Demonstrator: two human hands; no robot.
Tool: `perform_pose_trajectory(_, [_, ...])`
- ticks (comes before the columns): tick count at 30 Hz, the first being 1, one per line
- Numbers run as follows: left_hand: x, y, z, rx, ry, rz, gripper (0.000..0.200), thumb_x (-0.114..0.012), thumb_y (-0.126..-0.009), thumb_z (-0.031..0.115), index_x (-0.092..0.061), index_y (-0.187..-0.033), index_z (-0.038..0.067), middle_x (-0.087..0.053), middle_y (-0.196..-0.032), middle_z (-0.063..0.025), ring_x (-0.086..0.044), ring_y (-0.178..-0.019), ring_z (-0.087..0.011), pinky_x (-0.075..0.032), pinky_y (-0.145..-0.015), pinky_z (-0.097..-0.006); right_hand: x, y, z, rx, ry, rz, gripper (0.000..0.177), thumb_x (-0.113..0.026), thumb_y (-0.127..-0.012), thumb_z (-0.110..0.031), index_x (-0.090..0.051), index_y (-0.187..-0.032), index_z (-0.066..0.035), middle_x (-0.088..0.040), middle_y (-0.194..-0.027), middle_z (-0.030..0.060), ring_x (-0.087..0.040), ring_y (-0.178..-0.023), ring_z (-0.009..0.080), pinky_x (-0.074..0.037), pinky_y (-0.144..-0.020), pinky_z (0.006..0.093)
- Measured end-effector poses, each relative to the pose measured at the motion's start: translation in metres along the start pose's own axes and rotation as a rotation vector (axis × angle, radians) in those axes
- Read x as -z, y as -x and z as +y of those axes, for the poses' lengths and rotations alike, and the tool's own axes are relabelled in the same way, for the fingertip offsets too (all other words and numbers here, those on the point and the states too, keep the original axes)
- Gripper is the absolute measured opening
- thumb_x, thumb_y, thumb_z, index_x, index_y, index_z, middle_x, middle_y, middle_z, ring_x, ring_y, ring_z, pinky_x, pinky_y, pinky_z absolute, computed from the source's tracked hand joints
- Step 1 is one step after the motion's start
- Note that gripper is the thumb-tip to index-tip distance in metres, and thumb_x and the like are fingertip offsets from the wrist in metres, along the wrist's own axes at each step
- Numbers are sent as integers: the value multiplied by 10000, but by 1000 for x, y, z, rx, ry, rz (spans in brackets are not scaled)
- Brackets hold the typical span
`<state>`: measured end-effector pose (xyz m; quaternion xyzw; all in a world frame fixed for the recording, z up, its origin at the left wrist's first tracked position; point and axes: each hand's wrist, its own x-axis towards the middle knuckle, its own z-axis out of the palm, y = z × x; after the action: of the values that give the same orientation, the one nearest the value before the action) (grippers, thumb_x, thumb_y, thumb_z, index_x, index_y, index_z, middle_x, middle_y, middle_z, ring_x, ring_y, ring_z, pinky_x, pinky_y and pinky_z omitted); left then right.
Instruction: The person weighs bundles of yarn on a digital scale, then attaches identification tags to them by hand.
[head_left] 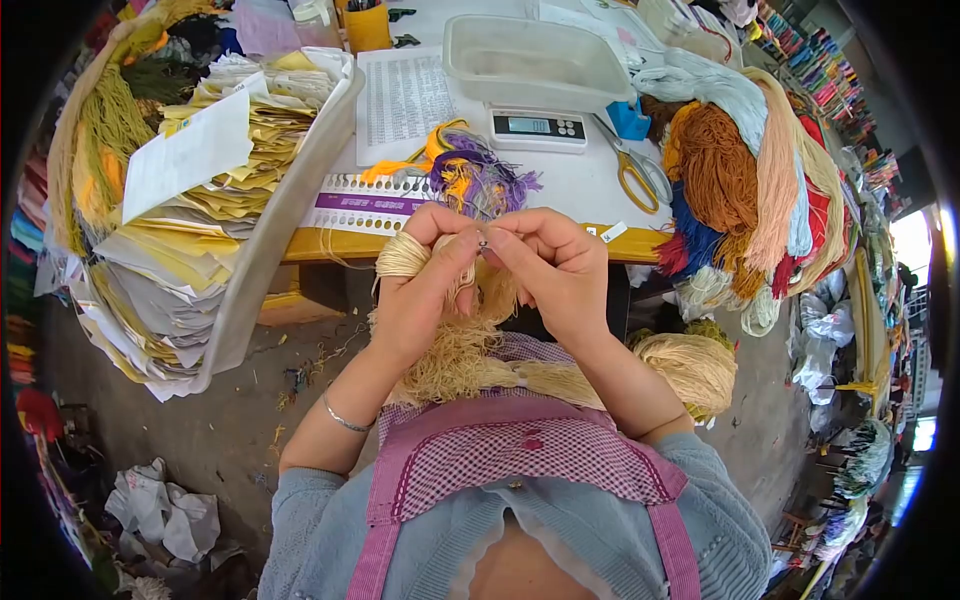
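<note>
My left hand is closed around a looped bundle of cream yarn, which bulges out beside the thumb. My right hand is closed in a pinch, its thumb and forefinger meeting the left fingertips at a small dark, shiny spot; what the right fingertips grip I cannot tell. Below both hands, frayed cream yarn hangs down and spreads over the lap on a checked apron. Just past the fingertips, a tangle of purple, grey and orange threads lies on the table edge.
A digital scale stands in front of a clear plastic tub. Yellow-handled scissors lie to the right, near thick yarn hanks draping over the edge. On the left, a bin is packed with papers. A punched sample card lies near the edge.
</note>
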<state>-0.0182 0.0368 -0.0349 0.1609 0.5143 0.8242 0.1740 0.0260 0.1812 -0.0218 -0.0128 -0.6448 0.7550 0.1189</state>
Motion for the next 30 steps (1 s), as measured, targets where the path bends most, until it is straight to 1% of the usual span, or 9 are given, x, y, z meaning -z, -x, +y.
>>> perform_pose_trajectory(6, [6, 2, -4, 8, -20, -42, 135, -538, -963, 171, -542, -1000, 42, -545, -742, 14, -465, -545, -25, -385, -481, -179, 3, -3, 9, 15, 18, 9, 133, -647, -888, -72, -654, -992, 11, -640, -684, 10, -451, -465, -7, -311, -407, 150])
perform_pose_trajectory(11, [2, 5, -6, -178, -262, -33, 330, -521, -969, 149, -389, -1253, 46, -565, -891, -15, -438, -610, -22, -368, -528, -171, 3, -3, 6, 65, 74, 9, 101, -653, -878, -61, -672, -973, -33, -567, -616, -44, -450, -495, -11, -334, -445, 173])
perform_pose_trajectory(17, [6, 6, -2, -169, -239, -134, 425, -515, -968, 144, -315, -1331, 52, -570, -953, -29, -443, -669, -27, -375, -564, -171, 23, -12, 7, 835, 884, -51, 279, -751, -691, -71, -711, -965, -98, -542, -658, 8, -500, -574, 195, -394, -505, 312])
perform_pose_trajectory(24, [8, 4, 5, -56, -337, -243, 481, -548, -945, 126, -304, -1354, 58, -579, -982, -31, -456, -695, -44, -409, -622, -198, 31, -5, -14, 881, 1160, -143, 356, -775, -619, -82, -692, -965, -85, -586, -876, 44, -528, -726, 211, -429, -600, 314])
perform_pose_trajectory(26, [9, 1, 2, -131, -356, -329, 548, -602, -906, 108, -301, -1361, 65, -598, -938, -32, -501, -761, -58, -433, -672, -216, 33, -7, -15, 912, 1105, -165, 348, -746, -629, -38, -628, -956, -58, -592, -926, 81, -558, -802, 265, -465, -694, 344])
perform_pose_trajectory(27, [6, 3, 8, -48, -464, -271, 581, -643, -819, 28, -377, -1332, 82, -610, -864, -40, -533, -806, -69, -442, -699, -223, 35, -9, -13, 905, 1059, -183, 338, -729, -638, -19, -597, -949, -45, -595, -949, 99, -572, -841, 290, -479, -741, 356])
perform_pose_trajectory(28, [13, 0, 4, -58, -552, -266, 579, -635, -779, -6, -418, -1308, 88, -608, -833, -43, -540, -797, -73, -447, -691, -228, 41, -8, -8, 849, 977, -217, 316, -707, -655, -6, -567, -936, -32, -598, -971, 117, -583, -881, 313, -487, -788, 364])
perform_pose_trajectory(29, [24, -3, -1, -64, -639, -263, 585, -627, -739, -39, -460, -1284, 94, -606, -801, -47, -546, -788, -77, -452, -684, -233, 49, 1, -6, 581, 826, -224, 253, -666, -716, -8, -553, -942, -22, -602, -992, 122, -597, -927, 269, -484, -796, 332])
perform_pose_trajectory(30, [28, 0, 5, 114, -624, -143, 578, -599, -693, -68, -522, -1239, 105, -603, -826, -44, -557, -777, -96, -461, -689, -244, 57, 9, -15, 366, 792, -138, 193, -644, -791, -44, -543, -955, -18, -615, -904, 87, -599, -769, 164, -488, -649, 312])
